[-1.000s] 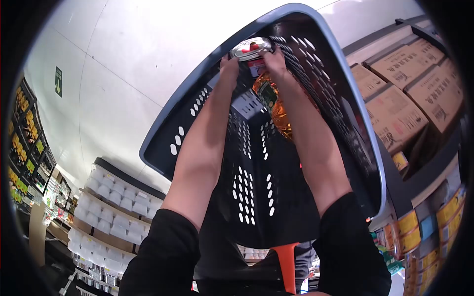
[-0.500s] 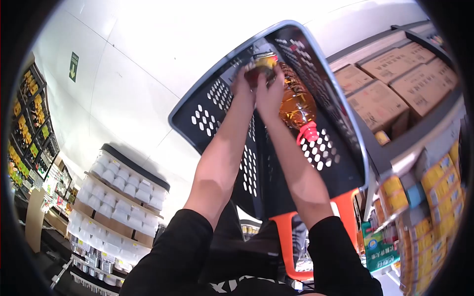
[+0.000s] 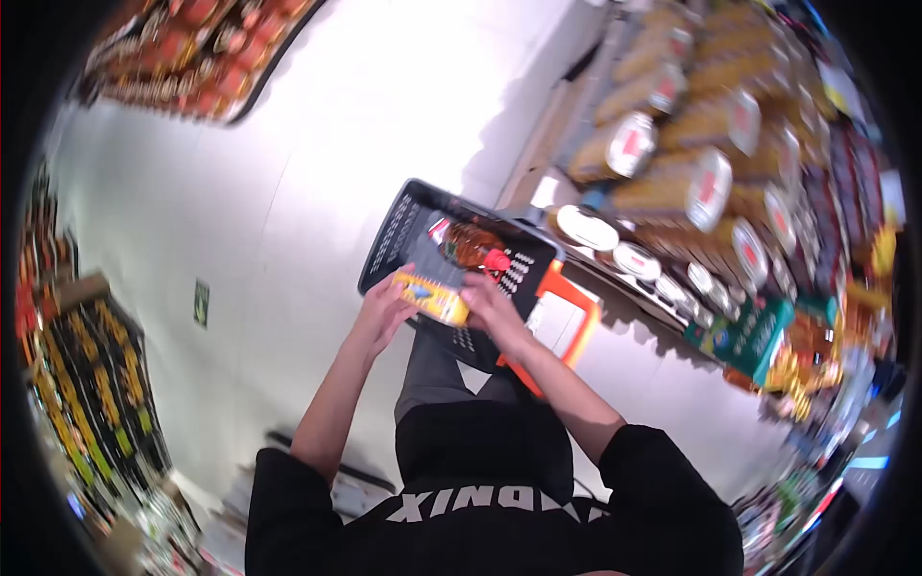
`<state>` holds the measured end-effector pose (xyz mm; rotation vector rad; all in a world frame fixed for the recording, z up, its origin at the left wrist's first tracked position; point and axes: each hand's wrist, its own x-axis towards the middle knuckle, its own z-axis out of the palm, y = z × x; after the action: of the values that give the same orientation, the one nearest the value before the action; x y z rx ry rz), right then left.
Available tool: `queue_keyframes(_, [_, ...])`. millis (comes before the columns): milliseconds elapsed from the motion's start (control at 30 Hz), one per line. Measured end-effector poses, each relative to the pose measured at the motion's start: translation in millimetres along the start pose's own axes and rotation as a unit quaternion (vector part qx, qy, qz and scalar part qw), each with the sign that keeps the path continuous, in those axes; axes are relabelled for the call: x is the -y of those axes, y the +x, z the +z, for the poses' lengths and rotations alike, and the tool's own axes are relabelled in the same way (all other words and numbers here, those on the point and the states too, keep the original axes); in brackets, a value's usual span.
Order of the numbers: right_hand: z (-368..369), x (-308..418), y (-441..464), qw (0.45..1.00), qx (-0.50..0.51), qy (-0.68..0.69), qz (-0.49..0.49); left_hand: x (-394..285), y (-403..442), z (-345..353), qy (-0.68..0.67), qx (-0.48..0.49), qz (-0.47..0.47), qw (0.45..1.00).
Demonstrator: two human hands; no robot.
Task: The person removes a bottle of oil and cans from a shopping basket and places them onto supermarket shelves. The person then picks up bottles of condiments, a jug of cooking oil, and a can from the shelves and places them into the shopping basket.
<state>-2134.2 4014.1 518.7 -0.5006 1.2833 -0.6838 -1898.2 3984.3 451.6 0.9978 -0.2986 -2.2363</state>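
Both hands grip a yellow package [image 3: 433, 299], which looks like a small box, over the near part of the dark shopping basket [image 3: 386, 228]. My left hand [image 3: 384, 309] closes on its left end, and my right hand [image 3: 491, 309] on its right end. A large bottle of amber liquid [image 3: 471, 246] with a red cap lies on its side in the basket, just beyond my right hand. The basket's orange handle [image 3: 583, 322] sticks out to the right. The print on the package is too blurred to read.
On the right, shelves carry rows of large bottles [image 3: 706, 187] with pale round ends, plus a green carton [image 3: 754, 336]. Another stocked display [image 3: 206, 62] stands at the upper left. Dark shelving [image 3: 101, 374] lines the lower left. A green floor sign [image 3: 201, 302] is on the pale floor.
My hands have come back from deep in the basket, now holding the yellow package closer to me. The view has swung, and the basket appears smaller and lower.
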Motion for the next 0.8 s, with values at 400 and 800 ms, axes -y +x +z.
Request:
queue_keyframes(400, [-176.7,-81.6,-279.3,0.976,-0.059,0.196,-0.073,194.1,-94.8,281.6,0.353,0.010,0.119,0.928])
queue_keyframes(800, [-315.5,-35.2,-395.4,0.972,-0.064,0.053,-0.219,245.6,-111.7,431.3,0.335,0.120,0.019,0.934])
